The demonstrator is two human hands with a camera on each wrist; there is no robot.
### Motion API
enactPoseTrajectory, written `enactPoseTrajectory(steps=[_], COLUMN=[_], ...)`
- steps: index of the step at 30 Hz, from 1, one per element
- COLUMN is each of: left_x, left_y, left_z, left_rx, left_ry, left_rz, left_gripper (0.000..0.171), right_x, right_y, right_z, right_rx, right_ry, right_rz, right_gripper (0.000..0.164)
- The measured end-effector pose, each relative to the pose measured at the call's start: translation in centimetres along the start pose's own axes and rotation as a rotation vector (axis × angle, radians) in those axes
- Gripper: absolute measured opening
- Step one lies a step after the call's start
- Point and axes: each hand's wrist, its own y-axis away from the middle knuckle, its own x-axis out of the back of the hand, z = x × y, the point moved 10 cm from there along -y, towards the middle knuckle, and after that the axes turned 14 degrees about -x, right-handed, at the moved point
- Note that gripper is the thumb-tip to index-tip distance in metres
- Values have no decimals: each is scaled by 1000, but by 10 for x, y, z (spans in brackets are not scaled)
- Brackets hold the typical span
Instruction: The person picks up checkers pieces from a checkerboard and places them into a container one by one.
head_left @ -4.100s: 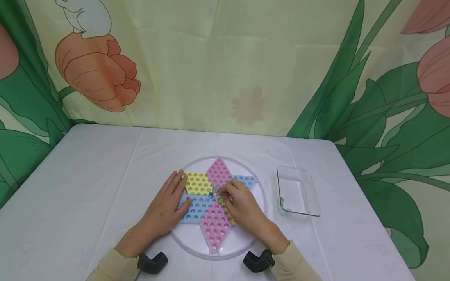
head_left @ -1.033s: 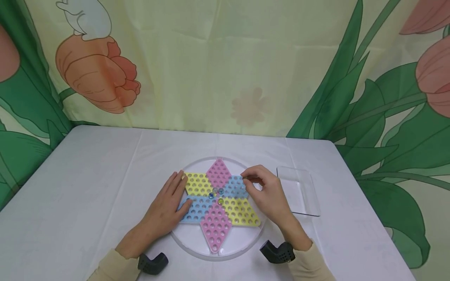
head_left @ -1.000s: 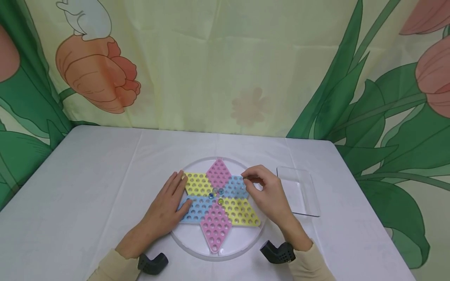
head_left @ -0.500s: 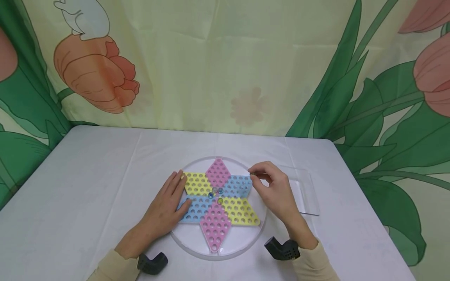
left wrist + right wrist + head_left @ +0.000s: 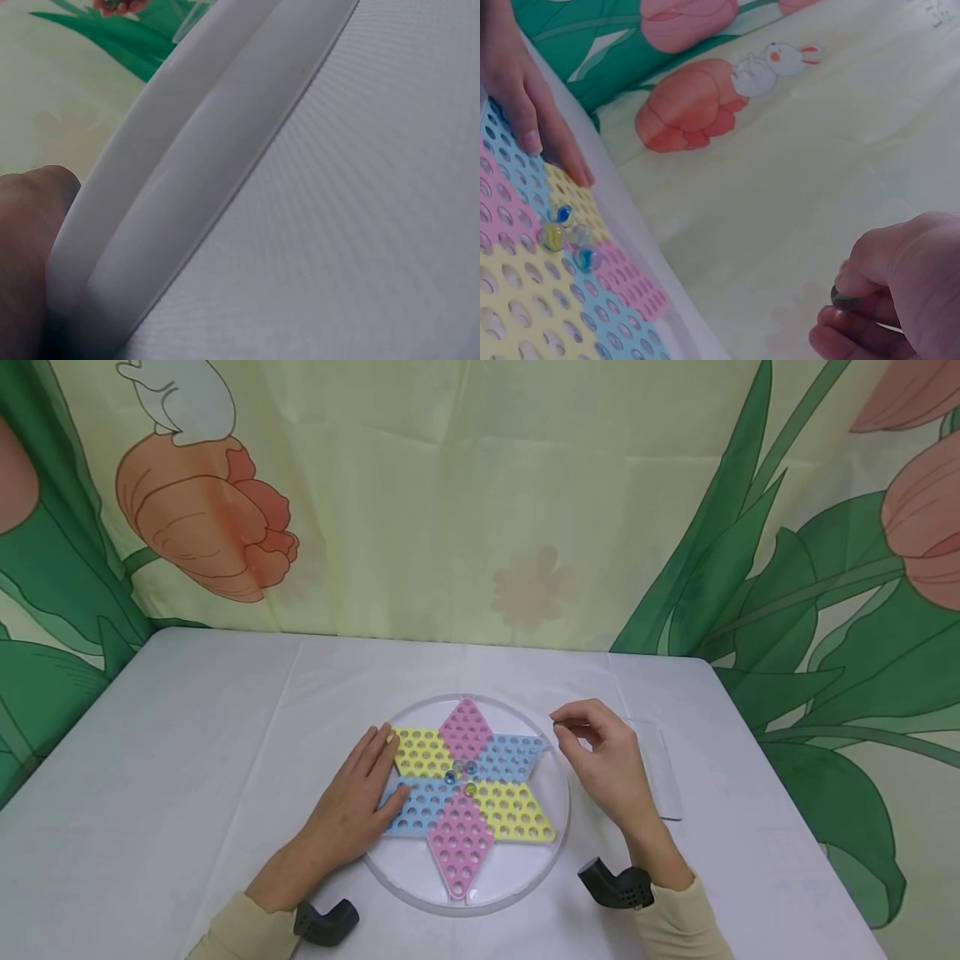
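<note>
A round Chinese checkers board with a pink, yellow and blue star of holes lies on the table. Several glass marbles sit in holes around its centre. My left hand rests flat on the board's left side, fingers straight. My right hand is raised beyond the board's right rim, pinching a dark green marble between thumb and fingertips. A clear plastic box stands right of the board, partly covered by that hand; the marbles in it are hidden.
White cloth covers the table. A printed curtain hangs behind its far edge. A black wrist camera sits on the left wrist, another wrist camera on the right.
My right hand has left the board's centre and travelled right, a marble pinched in its fingertips, to in front of the clear box. The left hand has stayed put.
</note>
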Motion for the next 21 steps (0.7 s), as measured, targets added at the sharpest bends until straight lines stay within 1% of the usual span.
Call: enactPoseTrajectory(steps=[9,16,21], left_x=[1,0,0], left_y=[-1,-1,-1], left_z=[2,0,0], left_rx=[-17,3,0], left_ry=[-5,-1,-1], left_rz=[25,-1,1], left_gripper=[70,71,71], right_x=[14,26,36], right_y=[-4,-4,-6], right_z=[4,8,13], right_rx=[-15,-48,-71], right_ry=[29,70,97], right_rz=[45,96,138], right_gripper=[15,15,15])
